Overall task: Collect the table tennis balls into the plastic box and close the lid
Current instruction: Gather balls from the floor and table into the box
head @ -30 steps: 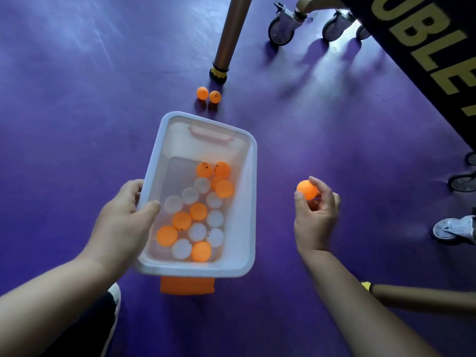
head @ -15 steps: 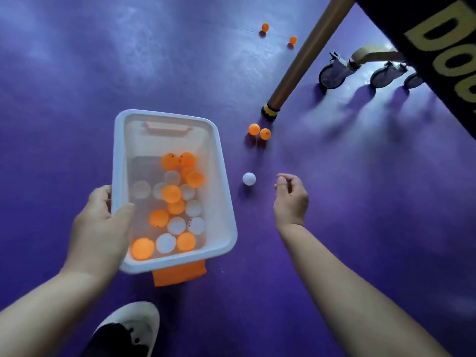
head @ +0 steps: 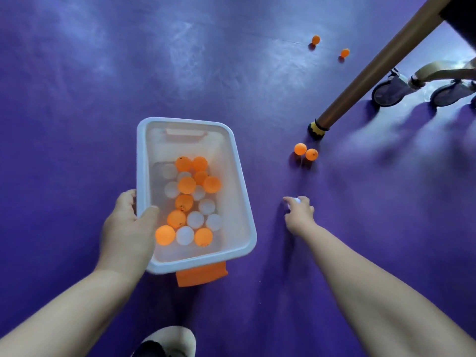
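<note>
Floor [head: 77, 99]: purple, one unbroken surface.

Table leg [head: 373, 70]: one, brown, slanting down from the far right to a black-and-yellow foot.

Plastic box [head: 233, 191]: one, clear with a white rim, open at the top, left of centre. One orange clasp [head: 201, 275] hangs at its near end.

Left hand [head: 126, 228]: its grip is closed on the box's left rim, thumb inside and fingers outside.

Right hand [head: 298, 215]: low at the floor, right of the box and apart from it. Its grip is narrow, with fingers curled round one white ball [head: 297, 200], which is mostly hidden.

Wheels [head: 386, 92]: two counted, right of the leg under a tan frame.

Shoe [head: 170, 341]: one, white, at the near edge.

Boxed balls [head: 187, 185]: nine orange and eight white counted, lying on the box bottom, several overlapping.

Loose orange balls [head: 300, 148]: four on the floor. Two touch each other just beside the leg's foot. The far pair [head: 315, 39] lies well apart from them, with a gap between the two.
</note>
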The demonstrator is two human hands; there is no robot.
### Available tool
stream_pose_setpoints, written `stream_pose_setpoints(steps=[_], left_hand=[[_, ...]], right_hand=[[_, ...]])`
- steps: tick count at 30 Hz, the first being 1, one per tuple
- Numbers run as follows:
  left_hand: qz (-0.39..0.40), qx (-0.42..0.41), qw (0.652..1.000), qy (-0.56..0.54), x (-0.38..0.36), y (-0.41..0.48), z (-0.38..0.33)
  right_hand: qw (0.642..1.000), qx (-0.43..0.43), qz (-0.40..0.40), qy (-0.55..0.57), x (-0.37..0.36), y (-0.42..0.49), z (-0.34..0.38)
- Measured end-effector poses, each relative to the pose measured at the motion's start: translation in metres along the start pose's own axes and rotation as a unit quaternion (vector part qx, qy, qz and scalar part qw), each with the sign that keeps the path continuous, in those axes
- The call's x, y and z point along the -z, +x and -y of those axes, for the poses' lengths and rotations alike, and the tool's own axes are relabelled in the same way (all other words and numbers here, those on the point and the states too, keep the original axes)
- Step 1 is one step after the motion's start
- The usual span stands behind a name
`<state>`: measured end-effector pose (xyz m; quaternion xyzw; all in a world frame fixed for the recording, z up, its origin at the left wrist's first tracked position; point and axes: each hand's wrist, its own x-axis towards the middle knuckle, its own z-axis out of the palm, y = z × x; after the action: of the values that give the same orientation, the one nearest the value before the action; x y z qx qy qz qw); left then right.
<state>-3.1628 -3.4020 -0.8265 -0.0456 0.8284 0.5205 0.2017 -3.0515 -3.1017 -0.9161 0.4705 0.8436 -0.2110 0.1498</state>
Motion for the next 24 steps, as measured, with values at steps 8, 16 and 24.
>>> stream_pose_setpoints(steps=[8,16,24], left_hand=[[0.013,0.006,1.000,-0.004,-0.021,0.005,-0.020],[0.004,0.015,1.000,-0.020,-0.039,0.018,-0.035],[-0.014,0.010,1.000,-0.022,-0.051,0.047,-0.041]], right_hand=[[0.888,0.236,-0.176,0.353,0.049,-0.057,0.070],[0.879,0.190,-0.188,0.395,0.062,-0.011,0.074],[0.982,0.006,-0.167,0.088,0.069,0.108,0.016]])
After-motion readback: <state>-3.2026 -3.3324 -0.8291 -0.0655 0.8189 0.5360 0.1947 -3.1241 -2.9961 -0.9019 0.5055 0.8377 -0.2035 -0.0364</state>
